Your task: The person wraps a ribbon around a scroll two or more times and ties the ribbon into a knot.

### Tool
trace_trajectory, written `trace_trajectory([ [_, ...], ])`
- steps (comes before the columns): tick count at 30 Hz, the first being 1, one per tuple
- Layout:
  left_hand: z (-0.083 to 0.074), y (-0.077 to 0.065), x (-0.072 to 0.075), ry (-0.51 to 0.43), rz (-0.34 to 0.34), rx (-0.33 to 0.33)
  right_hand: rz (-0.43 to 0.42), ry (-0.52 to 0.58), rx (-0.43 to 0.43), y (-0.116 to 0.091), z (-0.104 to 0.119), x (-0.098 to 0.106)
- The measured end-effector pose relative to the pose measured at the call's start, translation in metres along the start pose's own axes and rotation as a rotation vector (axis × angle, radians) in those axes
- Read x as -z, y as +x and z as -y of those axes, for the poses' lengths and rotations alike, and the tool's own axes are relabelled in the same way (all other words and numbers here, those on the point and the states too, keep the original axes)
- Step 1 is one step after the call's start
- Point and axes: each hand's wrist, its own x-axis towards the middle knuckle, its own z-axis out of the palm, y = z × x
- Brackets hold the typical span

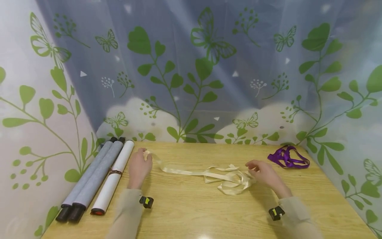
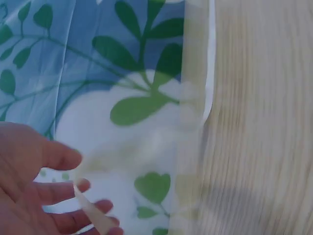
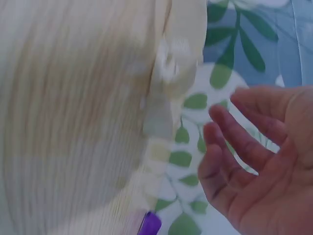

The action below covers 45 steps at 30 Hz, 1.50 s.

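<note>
A cream satin ribbon (image 1: 188,172) stretches across the wooden table. My left hand (image 1: 140,167) pinches one end of it between thumb and index finger, and a short tail (image 2: 93,210) hangs over the other fingers in the left wrist view. From there the ribbon dips to the tabletop and runs right into a loose heap of loops (image 1: 234,182). Beside that heap hovers my right hand (image 1: 265,174), its fingers (image 3: 244,137) loosely bent and holding nothing. The right wrist view shows the heap's knotted part (image 3: 168,73) just past the fingertips.
Two grey rolls (image 1: 95,176) with black ends and a white roll (image 1: 111,182) tied with a brown band lie at the left. A bundled purple ribbon (image 1: 287,157) sits at the back right. A leaf-patterned curtain (image 1: 191,83) encloses the table (image 1: 179,212).
</note>
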Motion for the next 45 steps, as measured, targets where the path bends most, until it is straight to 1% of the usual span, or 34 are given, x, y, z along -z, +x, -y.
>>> trace_trajectory([
  [1, -0.002, -0.001, -0.003, 0.005, 0.005, -0.021, 0.035, 0.014, 0.022, 0.001, 0.004, -0.003],
  [5, -0.012, -0.008, -0.017, 0.06, 0.045, -0.079, 0.165, 0.027, 0.048, 0.004, 0.017, -0.017],
  [8, -0.018, -0.013, -0.028, 0.082, 0.101, -0.117, 0.223, 0.036, 0.01, 0.005, 0.023, -0.025],
  [10, -0.022, -0.016, -0.036, 0.092, 0.15, -0.161, 0.238, 0.04, 0.006, 0.005, 0.025, -0.028],
  [12, -0.028, -0.019, -0.042, 0.084, 0.222, -0.202, 0.236, 0.041, 0.008, 0.004, 0.026, -0.03],
  [14, -0.032, -0.022, -0.049, 0.07, 0.302, -0.239, 0.235, 0.037, 0.042, 0.003, 0.026, -0.032],
  [17, -0.04, -0.026, -0.056, 0.049, 0.428, -0.283, 0.242, 0.016, 0.118, 0.003, 0.025, -0.032],
  [19, -0.044, -0.029, -0.06, 0.045, 0.495, -0.322, 0.25, -0.009, 0.163, 0.002, 0.025, -0.033],
  [21, -0.049, -0.032, -0.064, 0.05, 0.543, -0.364, 0.264, -0.034, 0.178, 0.002, 0.026, -0.033],
  [24, -0.055, -0.036, -0.069, 0.084, 0.586, -0.426, 0.283, -0.057, 0.147, 0.002, 0.028, -0.035],
  [26, -0.058, -0.038, -0.072, 0.117, 0.601, -0.45, 0.291, -0.059, 0.106, 0.001, 0.029, -0.036],
  [28, -0.06, -0.039, -0.074, 0.16, 0.605, -0.457, 0.29, -0.053, 0.076, 0.001, 0.03, -0.037],
  [32, -0.062, -0.041, -0.077, 0.266, 0.588, -0.472, 0.279, -0.051, 0.046, 0.0, 0.032, -0.04],
  [35, -0.061, -0.042, -0.079, 0.326, 0.566, -0.487, 0.277, -0.079, 0.047, 0.001, 0.032, -0.041],
  [38, -0.058, -0.041, -0.079, 0.339, 0.553, -0.473, 0.275, -0.084, 0.048, 0.002, 0.03, -0.039],
  [41, -0.055, -0.039, -0.077, 0.334, 0.537, -0.464, 0.283, -0.06, 0.03, 0.003, 0.026, -0.036],
  [45, -0.047, -0.036, -0.072, 0.326, 0.502, -0.48, 0.286, -0.041, 0.011, 0.003, 0.016, -0.03],
])
